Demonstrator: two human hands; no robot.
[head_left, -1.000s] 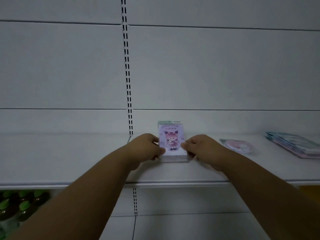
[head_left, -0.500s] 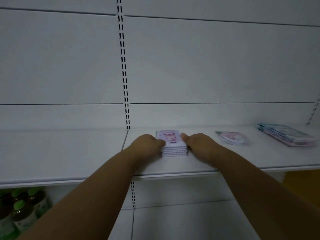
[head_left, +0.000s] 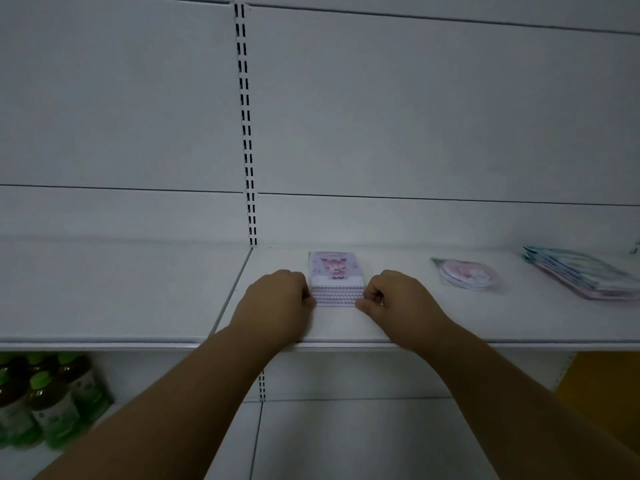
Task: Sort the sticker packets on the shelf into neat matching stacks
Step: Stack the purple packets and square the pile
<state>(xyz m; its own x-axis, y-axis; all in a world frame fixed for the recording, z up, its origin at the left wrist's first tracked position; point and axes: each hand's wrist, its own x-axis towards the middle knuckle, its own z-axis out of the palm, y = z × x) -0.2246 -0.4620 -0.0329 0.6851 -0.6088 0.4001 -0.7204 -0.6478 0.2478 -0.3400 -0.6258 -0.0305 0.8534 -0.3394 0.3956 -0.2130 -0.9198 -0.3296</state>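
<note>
Sticker packets [head_left: 337, 284] with a purple cartoon figure on the top one lie in a squared stack on the white shelf [head_left: 138, 306], just right of the seam where two shelf boards meet. The print on the top packet is too blurred and too steeply foreshortened to read, and the far end of the stack is hard to separate from the back wall. The left hand [head_left: 277, 303] is curled loosely, its fingertips pressed against the left side of the stack; the fingers themselves are tucked out of sight behind the knuckles, so how many touch cannot be told. The right hand [head_left: 398, 299] mirrors it, curled with thumb and bent fingers against the right side of the stack, so the pile sits squeezed between both hands while resting on the shelf. Further right, well apart from the hands, a round pink packet [head_left: 465, 273] in clear wrap lies flat, its picture blurred. Beyond it, near the right edge, a fanned pile of teal and pink packets [head_left: 581, 277] lies askew, and its designs cannot be made out. Below the shelf at the left, green-capped bottles [head_left: 48, 403] stand in shadow, partly cut off by the frame edge, and a yellow panel [head_left: 602, 393] shows at the lower right behind the right forearm.
</note>
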